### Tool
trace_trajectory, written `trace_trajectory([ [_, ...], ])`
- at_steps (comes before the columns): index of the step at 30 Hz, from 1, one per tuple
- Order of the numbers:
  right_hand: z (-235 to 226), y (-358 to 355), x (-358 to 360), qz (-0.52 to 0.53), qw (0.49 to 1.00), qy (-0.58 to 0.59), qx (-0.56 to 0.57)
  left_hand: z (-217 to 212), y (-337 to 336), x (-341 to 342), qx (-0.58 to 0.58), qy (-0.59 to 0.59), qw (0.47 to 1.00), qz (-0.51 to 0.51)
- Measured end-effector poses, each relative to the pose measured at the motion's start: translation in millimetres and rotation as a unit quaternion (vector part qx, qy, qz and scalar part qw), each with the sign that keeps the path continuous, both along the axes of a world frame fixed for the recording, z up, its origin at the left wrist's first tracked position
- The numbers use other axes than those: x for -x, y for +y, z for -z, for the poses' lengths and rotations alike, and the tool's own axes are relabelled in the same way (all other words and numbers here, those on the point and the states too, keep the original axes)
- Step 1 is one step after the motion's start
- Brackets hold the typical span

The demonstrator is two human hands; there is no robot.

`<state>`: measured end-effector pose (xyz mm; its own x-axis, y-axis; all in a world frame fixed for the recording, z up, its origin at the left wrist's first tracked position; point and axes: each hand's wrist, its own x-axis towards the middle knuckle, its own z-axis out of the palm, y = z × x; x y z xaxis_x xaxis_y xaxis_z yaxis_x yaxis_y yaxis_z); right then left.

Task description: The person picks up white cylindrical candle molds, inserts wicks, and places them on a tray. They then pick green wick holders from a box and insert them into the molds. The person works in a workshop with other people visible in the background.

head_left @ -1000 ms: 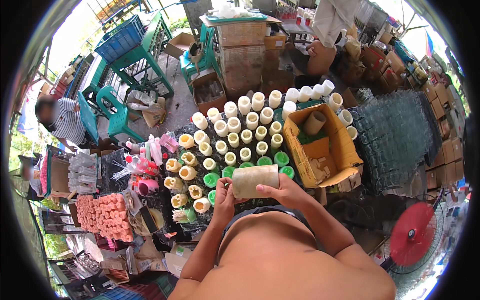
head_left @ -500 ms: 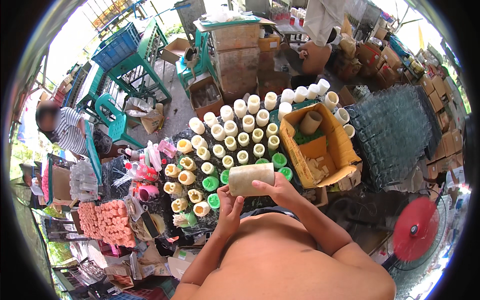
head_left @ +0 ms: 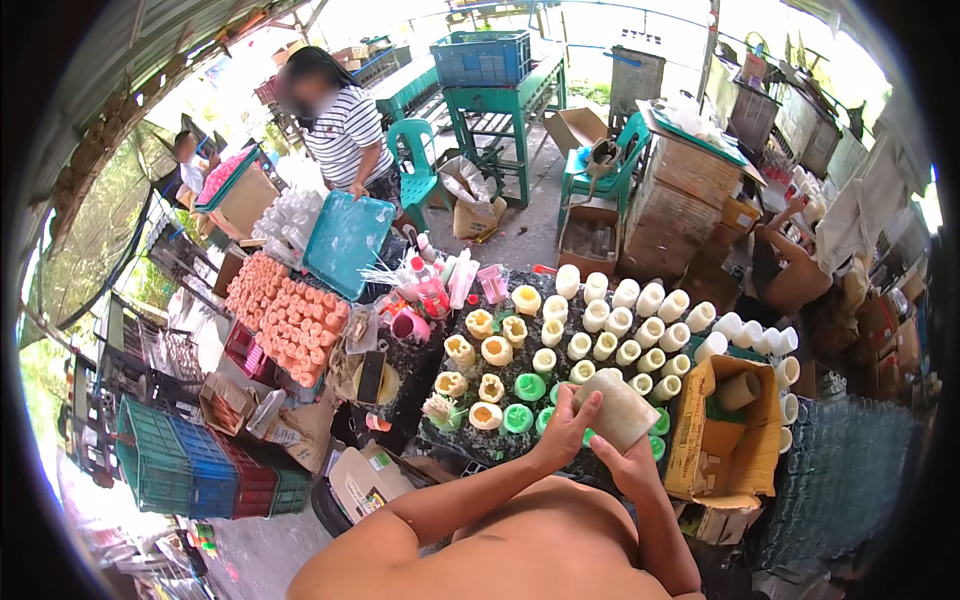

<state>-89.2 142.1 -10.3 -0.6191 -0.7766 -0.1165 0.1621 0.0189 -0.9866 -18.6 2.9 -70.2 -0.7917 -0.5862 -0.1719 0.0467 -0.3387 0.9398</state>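
Observation:
Above the front edge of the dark table [head_left: 455,437], I hold a thick, pale beige cylinder [head_left: 622,412], tilted, between both hands. My left hand [head_left: 563,435] has its fingers and thumb against the cylinder's left side. From below and the right, my right hand [head_left: 632,470] grips its lower end. Just beyond them stand rows of short hollow cream cylinders [head_left: 579,346], with bright green ones [head_left: 518,418] nearest my hands. At the left of the group, several yellowish pieces [head_left: 497,350] have uneven, scalloped rims.
An open cardboard box [head_left: 684,450] holding a tube stands right of my hands. Left are a pink-labelled bottle [head_left: 431,292] and stacked peach-coloured pieces [head_left: 290,320]. A co-worker in a striped shirt [head_left: 345,135] stands far left, holding a teal tray [head_left: 347,240]. Another person [head_left: 785,265] sits far right.
My view has swung left, so the table appears further right. The beige cylinder has gone from lying level to tilted, and my left hand has moved up its side. The striped-shirt co-worker now appears upright.

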Motion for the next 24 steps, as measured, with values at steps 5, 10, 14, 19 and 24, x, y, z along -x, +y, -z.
trace_trajectory([
  [5,0.1,-4.6,2.7,0.009,1.000,-0.006,0.024,-12.5,-1.2,0.0,0.005,-0.019,1.000,0.008],
  [10,8.5,-10.3,8.5,0.033,0.992,0.102,0.067,16.8,-17.8,-13.3,0.166,-0.049,0.985,0.030],
  [14,38.0,-9.2,19.3,0.063,0.928,0.366,0.033,47.4,-24.6,-4.1,0.171,0.023,0.985,0.024],
  [19,13.4,8.8,15.5,0.110,0.969,0.221,-0.011,22.5,-30.1,-10.5,0.550,-0.040,0.831,0.065],
  [24,11.9,24.7,2.9,0.199,0.946,0.252,0.038,5.0,-8.9,7.9,0.548,0.013,0.830,0.100],
])
